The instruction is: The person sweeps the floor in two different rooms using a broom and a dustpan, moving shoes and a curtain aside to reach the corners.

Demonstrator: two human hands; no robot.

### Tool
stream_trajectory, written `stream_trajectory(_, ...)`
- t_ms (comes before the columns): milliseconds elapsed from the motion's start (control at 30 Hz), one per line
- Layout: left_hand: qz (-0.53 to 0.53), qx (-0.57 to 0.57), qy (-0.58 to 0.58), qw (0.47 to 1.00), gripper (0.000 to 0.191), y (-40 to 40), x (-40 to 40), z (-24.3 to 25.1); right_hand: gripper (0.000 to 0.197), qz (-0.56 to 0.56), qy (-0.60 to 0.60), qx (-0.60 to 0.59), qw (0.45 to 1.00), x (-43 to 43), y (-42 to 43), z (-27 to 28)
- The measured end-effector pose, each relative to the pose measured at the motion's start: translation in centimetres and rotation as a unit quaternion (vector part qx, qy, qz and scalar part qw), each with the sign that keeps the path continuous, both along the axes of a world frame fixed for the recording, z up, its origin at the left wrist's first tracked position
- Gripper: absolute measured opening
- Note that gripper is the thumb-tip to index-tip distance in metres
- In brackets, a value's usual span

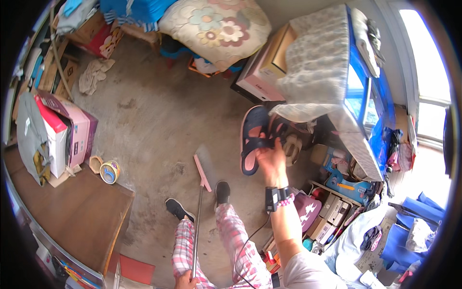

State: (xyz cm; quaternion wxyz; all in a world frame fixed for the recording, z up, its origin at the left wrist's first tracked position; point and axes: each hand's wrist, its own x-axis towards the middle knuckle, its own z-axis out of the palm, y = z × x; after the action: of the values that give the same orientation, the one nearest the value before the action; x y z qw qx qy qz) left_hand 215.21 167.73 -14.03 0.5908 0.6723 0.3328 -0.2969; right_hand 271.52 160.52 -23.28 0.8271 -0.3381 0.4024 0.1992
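My left hand [186,280], low in the view, grips the thin metal handle of a broom [197,231]. The pink broom head [201,173] rests on the concrete floor in front of my feet, its bristles blurred. My right hand [272,159] is stretched forward and holds a navy sandal with a pink insole [249,126] by its straps. A second dark sandal [277,126] shows against it, partly covered by my fingers; whether I grip that one too is unclear. Just beyond my hand, a beige shoe [291,149] lies by the cloth-draped table.
A cloth-draped table [317,54] stands at the right, with shoe boxes [261,77] against it. Boxes and clothes crowd the lower right. At the left is a brown wooden table [72,216] bearing a pink carton [81,133]. A crumpled cloth [94,76] lies on the floor.
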Motion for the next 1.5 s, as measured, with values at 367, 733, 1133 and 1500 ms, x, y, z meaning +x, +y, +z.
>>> stream_trajectory(367,-0.051,0.011,0.022,0.998,0.028,-1.8,2.3,1.7,0.033,0.203,-0.36,-0.364,0.835,16.1,-0.9,1.9)
stream_trajectory(733,-0.069,0.083,0.052,0.993,0.033,-5.5,1.5,1.5,0.031,0.046,-0.29,-0.195,0.936,17.0,-1.9,6.4)
stream_trajectory(1133,-0.064,0.07,0.069,0.993,0.04,-7.1,0.6,1.3,0.028,0.048,-0.29,-0.217,0.931,11.4,-5.0,9.7)
stream_trajectory(1500,0.032,-0.046,0.205,0.977,0.023,-3.6,6.9,4.7,0.027,0.097,-0.297,-0.206,0.927,12.9,-1.6,8.3)
